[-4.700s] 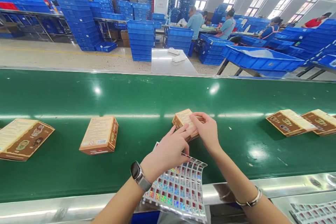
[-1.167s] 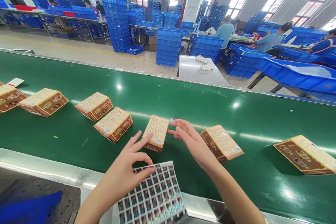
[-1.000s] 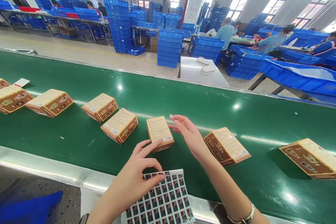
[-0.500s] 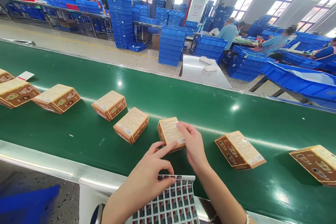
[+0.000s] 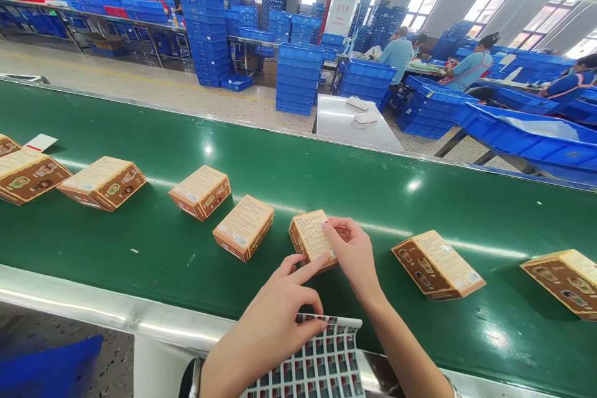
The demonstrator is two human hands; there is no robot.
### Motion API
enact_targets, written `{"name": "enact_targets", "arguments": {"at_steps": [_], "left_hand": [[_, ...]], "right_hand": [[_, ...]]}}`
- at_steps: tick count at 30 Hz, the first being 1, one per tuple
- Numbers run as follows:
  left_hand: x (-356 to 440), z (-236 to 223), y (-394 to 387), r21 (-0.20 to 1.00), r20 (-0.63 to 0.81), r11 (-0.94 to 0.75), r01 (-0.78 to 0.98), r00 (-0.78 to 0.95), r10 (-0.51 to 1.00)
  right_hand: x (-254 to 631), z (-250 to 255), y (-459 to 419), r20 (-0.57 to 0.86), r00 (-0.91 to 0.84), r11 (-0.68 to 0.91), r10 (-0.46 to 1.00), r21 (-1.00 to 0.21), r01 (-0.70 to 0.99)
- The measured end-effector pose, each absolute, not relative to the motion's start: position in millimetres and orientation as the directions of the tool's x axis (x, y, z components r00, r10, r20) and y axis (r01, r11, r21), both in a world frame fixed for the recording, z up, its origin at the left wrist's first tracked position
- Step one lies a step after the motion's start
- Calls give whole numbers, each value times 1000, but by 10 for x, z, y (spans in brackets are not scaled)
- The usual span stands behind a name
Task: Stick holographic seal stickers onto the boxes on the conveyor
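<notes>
A small tan-and-brown carton (image 5: 310,231) lies on the green conveyor belt, its printed text panel facing up. My right hand (image 5: 357,255) is closed at its right side, with the thumb or a fingertip against the top panel; some fingers are hidden. Below it, my left hand (image 5: 282,311) pinches the upper edge of a sticker sheet (image 5: 317,364), a white grid of dark and red cells, between thumb and a finger. The left index finger reaches out and touches the carton's near edge. The sheet curls at its top and hangs over the belt's near metal rail.
Similar cartons lie along the belt, including one to the left (image 5: 245,227) and one to the right (image 5: 438,264). A white card (image 5: 41,142) is at far left. Beyond the belt stand a metal table (image 5: 357,127), stacked blue crates (image 5: 298,78) and seated people.
The view has shifted slightly, with the cartons near my hands appearing farther right. My right fingertips have moved a little on the carton, while my left hand keeps its pinch on the sticker sheet.
</notes>
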State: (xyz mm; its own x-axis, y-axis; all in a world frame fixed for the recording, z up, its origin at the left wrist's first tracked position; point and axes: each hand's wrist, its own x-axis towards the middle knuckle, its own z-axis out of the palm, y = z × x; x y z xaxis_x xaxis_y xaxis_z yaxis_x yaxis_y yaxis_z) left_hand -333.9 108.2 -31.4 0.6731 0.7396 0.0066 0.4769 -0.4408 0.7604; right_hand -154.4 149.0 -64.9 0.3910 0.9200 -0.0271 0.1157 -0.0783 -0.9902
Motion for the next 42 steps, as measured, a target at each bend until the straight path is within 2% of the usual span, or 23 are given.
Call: {"name": "enact_targets", "arguments": {"at_steps": [7,10,12,13,15,17,22,25,28,30,32,34,36,38,42], "left_hand": [[-3299,-377,1117,748,19,-476,463,702,712],[-3355,-319,1136,779,8,-405,478,638,770],[-3431,-232,1151,803,-46,-311,508,573,818],[-3475,-181,1159,809,-87,-263,527,548,832],[-3556,-85,1173,804,-168,-190,563,522,836],[-3607,-23,1179,794,-213,-159,587,514,831],[-3590,-10,1159,774,-212,-177,608,512,832],[-3578,-17,1165,780,-230,-152,608,503,833],[-3621,-29,1186,806,-262,-86,586,483,836],[-3678,-54,1190,817,-276,-49,575,464,842],[-3753,-88,1184,814,-271,-51,578,457,847],[-3838,-125,1179,805,-200,-132,578,475,857],[-3913,-161,1188,774,-81,-263,576,502,861],[-3956,-197,1214,730,-13,-354,584,530,848],[-3908,-280,1283,694,-81,-381,611,591,802]], "right_hand": [[-1319,-616,1656,75,433,-85,898,-937,339],[-1214,-457,1571,169,410,-24,896,-905,426],[-1185,-274,1393,267,266,88,926,-839,537],[-1186,-179,1287,289,117,168,950,-792,587],[-1219,-25,1093,246,-202,318,948,-723,613],[-1282,44,965,219,-408,442,886,-663,604],[-1442,-28,894,348,-542,644,765,-403,651],[-1489,-33,856,403,-551,678,731,-332,656],[-1495,-45,811,458,-513,684,726,-410,603],[-1490,-119,826,455,-407,611,792,-584,535],[-1498,-257,903,363,-197,413,911,-802,431],[-1531,-418,1032,186,18,173,982,-942,287],[-1582,-545,1186,39,111,20,993,-985,173],[-1635,-599,1331,-19,106,-32,994,-992,122],[-1696,-551,1530,-34,142,-38,989,-999,23]]}}
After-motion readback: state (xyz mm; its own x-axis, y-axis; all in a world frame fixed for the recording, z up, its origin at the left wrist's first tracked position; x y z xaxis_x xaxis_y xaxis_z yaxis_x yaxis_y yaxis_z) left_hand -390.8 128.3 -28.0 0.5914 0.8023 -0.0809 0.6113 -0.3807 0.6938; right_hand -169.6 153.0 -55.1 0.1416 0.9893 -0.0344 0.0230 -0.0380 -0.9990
